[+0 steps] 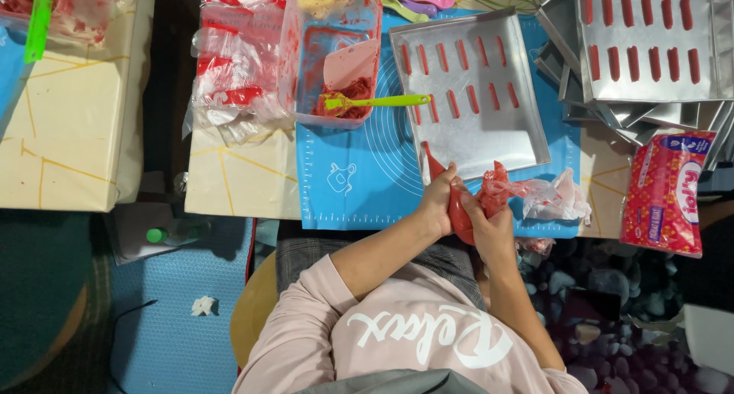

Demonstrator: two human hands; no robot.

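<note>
Item: red piping bag (459,210) | your left hand (437,203) and right hand (493,229) both clenched around it; long axis points away from you, tip over baking tray (527,145) just ahead of left hand

Beside the matt, smooth metal tray (527,134), the clear plastic piping bag (459,206) looks glossy; the blue mat (344,187) under the tray looks smooth and rubbery.

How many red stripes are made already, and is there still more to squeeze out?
Done: the far tray is full of red strips in two rows, and the near tray has two rows on its upper part. In hand: the left hand and right hand squeeze the red piping bag at that tray's lower edge. Left: its lower half is bare, and the plastic tub holds red paste.
</note>
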